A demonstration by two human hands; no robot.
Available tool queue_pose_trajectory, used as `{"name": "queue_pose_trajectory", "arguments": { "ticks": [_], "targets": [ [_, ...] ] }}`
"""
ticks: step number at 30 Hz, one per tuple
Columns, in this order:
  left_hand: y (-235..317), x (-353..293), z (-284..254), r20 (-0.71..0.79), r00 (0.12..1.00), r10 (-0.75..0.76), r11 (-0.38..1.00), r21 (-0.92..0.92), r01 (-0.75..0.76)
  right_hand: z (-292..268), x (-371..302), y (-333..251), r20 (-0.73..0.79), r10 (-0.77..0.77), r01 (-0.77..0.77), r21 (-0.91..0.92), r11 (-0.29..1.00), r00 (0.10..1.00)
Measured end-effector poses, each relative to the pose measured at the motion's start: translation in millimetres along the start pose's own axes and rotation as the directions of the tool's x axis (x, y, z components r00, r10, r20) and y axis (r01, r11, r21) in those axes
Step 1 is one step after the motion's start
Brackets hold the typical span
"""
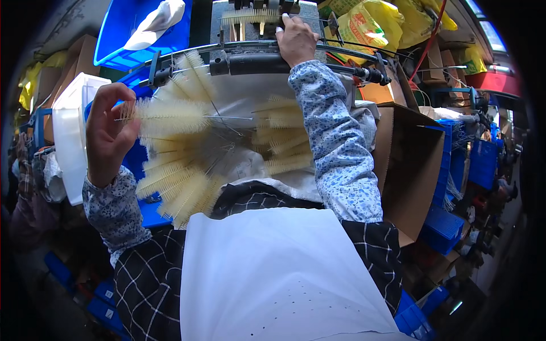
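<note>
My left hand (109, 133) pinches the tip of a cream-bristled bottle brush (173, 116) between thumb and fingers; its twisted wire stem points right. My right hand (297, 41) reaches forward to the machine (310, 12), with curled fingers at the right end of another bristle brush (249, 17) lying across it. What those fingertips hold is hidden. A fan of finished-looking brushes (185, 190) lies below my left hand, wires toward the middle. More brushes (284, 133) rest beside my right sleeve on a pale cloth (244, 165).
A black bar (256, 63) crosses in front of the machine. An open cardboard box (412, 165) stands at the right. At far left are a blue bin (114, 42) and a white plastic box (71, 136). Yellow bags (367, 28) lie at far right.
</note>
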State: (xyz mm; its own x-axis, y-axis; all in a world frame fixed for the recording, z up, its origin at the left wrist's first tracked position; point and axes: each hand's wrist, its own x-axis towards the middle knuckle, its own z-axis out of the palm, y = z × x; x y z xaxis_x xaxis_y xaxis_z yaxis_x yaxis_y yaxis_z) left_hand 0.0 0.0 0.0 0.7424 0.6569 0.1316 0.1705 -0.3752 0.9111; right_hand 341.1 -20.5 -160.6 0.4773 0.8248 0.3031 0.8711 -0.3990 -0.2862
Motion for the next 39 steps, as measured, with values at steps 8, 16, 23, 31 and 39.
{"name": "queue_pose_trajectory", "arguments": {
  "ticks": [8, 16, 23, 31, 39],
  "targets": [
    [-5.0, -8.0, -7.4, -0.128, 0.992, 0.002, 1.000, 0.030, 0.002, -11.2, -3.8, 83.7, -0.093, -0.034, 0.037, 0.031, 0.999, 0.995],
    [-2.6, 4.3, 3.1, -0.141, 0.989, 0.031, 0.999, -0.006, -0.032, -46.5, 18.2, 154.1, 0.003, -0.008, 0.009, -0.071, 0.997, 1.000],
    [-2.0, 30.7, 28.4, 0.034, 0.999, 0.011, 0.989, -0.147, -0.006, -77.7, 25.4, 185.5, 0.135, -0.183, 0.200, -0.126, 0.972, 0.974],
    [-21.5, 61.7, 92.7, 0.187, 0.981, 0.056, 0.921, -0.390, 0.022, -168.7, -54.6, 111.0, 0.509, -0.405, 0.095, 0.529, 0.843, 0.760],
    [-18.2, 66.7, 118.0, 0.216, 0.976, -0.013, 0.930, -0.357, 0.091, -107.9, -90.8, 5.0, 0.360, -0.368, -0.032, 0.751, 0.660, 0.857]
  ]
}}
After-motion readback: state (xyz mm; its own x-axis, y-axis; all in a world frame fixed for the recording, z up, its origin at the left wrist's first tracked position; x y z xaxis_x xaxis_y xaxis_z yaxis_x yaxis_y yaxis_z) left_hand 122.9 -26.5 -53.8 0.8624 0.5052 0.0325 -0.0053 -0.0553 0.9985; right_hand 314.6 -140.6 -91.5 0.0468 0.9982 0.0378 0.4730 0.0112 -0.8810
